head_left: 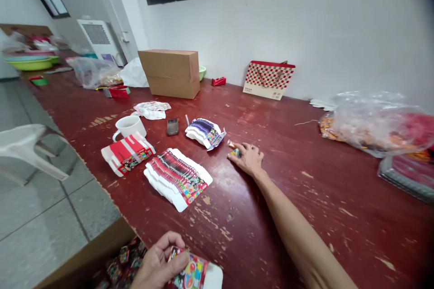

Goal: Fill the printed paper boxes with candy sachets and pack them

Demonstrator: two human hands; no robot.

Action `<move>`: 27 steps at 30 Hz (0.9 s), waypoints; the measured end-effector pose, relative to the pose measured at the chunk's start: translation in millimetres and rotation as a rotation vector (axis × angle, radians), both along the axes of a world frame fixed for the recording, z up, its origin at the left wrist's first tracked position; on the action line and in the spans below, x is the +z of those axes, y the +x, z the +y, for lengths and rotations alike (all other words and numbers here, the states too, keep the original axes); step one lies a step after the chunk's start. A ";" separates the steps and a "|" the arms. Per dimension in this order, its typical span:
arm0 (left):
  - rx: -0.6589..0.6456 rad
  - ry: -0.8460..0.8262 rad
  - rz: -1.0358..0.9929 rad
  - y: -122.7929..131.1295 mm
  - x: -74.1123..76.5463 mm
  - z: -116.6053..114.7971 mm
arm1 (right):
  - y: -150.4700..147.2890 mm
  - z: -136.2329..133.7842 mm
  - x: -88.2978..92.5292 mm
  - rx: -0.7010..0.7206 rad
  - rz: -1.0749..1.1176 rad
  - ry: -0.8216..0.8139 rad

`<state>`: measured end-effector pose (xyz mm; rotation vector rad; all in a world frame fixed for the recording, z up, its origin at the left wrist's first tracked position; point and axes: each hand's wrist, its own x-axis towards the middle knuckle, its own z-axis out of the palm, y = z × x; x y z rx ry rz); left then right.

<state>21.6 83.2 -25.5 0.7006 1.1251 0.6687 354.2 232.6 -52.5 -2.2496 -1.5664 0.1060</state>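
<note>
My left hand grips a small printed candy box at the table's front edge, thumb across its front; a white flap sticks out to the right. My right hand reaches out over the tabletop, its thumb and fingers closed around a small shiny wrapped candy. Just left of it lies a fanned stack of purple flat cartons. Nearer me is a larger fanned stack of red flat cartons. A strapped bundle of red cartons rests against a white mug.
Below the table edge, an open carton contains many small filled boxes. A cardboard box and a checked paper bag stand by the wall. Plastic bags of wrapped sweets lie right. A white stool is left.
</note>
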 end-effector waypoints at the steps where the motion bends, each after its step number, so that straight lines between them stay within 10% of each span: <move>1: -0.006 -0.002 -0.013 0.4 -0.1 -0.7 | -5.0 -11.7 -0.2 0.041 -0.012 -0.001; 12: -0.354 -0.232 -0.403 -21.3 26.3 -26.4 | -33.7 -167.9 -9.9 0.120 0.275 0.281; 20: -0.399 -0.274 -0.502 -11.2 6.1 -78.8 | -20.1 -199.4 -7.2 -0.033 0.457 0.352; 27: -0.529 -0.063 -0.323 -18.7 19.6 -85.5 | 20.2 -227.1 -8.9 -0.151 0.468 0.334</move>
